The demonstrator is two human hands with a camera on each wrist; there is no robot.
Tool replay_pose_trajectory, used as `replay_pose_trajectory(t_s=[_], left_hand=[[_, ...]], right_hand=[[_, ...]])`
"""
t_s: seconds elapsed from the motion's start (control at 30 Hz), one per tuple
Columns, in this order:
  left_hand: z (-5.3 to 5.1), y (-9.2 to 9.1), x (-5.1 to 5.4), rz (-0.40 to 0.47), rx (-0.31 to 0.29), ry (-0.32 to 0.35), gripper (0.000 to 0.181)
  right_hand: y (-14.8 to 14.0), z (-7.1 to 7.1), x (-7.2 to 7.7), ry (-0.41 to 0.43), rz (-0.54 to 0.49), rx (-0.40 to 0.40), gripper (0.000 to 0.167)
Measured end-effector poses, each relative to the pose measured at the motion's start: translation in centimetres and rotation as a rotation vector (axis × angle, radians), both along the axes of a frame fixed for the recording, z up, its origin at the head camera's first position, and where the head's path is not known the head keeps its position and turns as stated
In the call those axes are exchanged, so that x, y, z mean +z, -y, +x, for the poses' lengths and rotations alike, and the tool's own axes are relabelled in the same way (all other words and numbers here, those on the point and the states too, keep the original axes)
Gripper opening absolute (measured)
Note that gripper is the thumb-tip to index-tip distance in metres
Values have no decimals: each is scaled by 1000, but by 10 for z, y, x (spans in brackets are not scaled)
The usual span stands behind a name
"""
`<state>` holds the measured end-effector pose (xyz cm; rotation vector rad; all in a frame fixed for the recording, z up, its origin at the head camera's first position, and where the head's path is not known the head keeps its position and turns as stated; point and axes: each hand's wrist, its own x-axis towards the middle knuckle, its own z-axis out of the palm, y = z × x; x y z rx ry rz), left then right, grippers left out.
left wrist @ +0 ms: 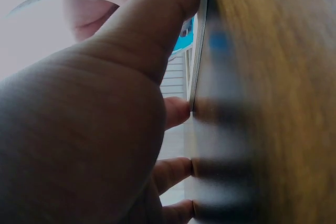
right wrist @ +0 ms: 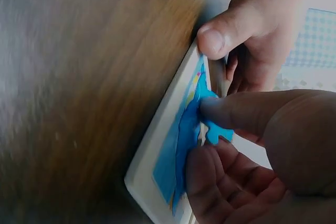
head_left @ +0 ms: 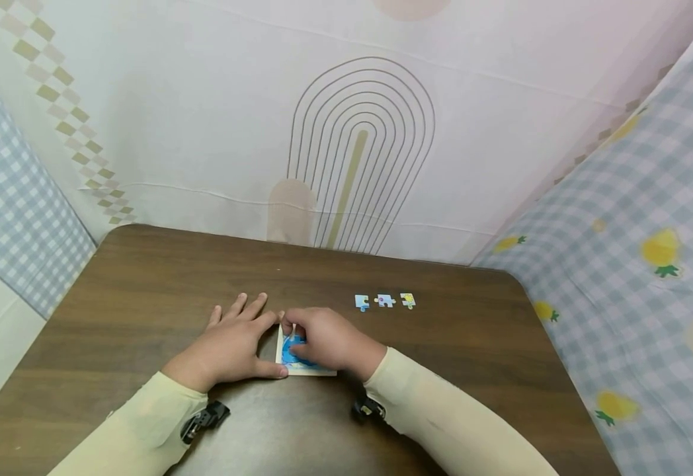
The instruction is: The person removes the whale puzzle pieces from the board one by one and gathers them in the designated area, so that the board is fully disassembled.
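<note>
A small jigsaw puzzle board [head_left: 313,372] with a pale rim and a blue picture lies flat on the table. My left hand [head_left: 230,347] is spread at its left side, the thumb on the near left corner and the forefinger by the far left corner. Over the board, my right hand [head_left: 331,337] pinches a blue puzzle piece [right wrist: 218,132] between thumb and fingers. In the right wrist view that piece stands tilted up from the picture. My right hand covers much of the board in the head view.
Three loose puzzle pieces lie in a row to the right beyond the board: a light blue one [head_left: 362,302], a middle one [head_left: 385,301] and a yellow-marked one [head_left: 408,300]. The brown wooden table [head_left: 471,370] meets a patterned cloth [head_left: 227,132] at its far edge.
</note>
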<state>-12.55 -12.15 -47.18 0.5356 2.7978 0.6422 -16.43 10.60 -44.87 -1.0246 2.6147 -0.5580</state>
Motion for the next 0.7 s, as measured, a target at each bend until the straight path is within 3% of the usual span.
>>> replay_pose_trajectory(t_s=[0.2,0.5,0.7], left_hand=[[0,-1,1,0,2,-3,111],[0,-1,1,2,2,-6,107],[0,0,0,0,-1,-9,109]], right_hand=[[-2,6,1,-11,-16,22,16],[-4,9,3,-8,-38,-21,10],[0,13,1,-108,53,-6,15]])
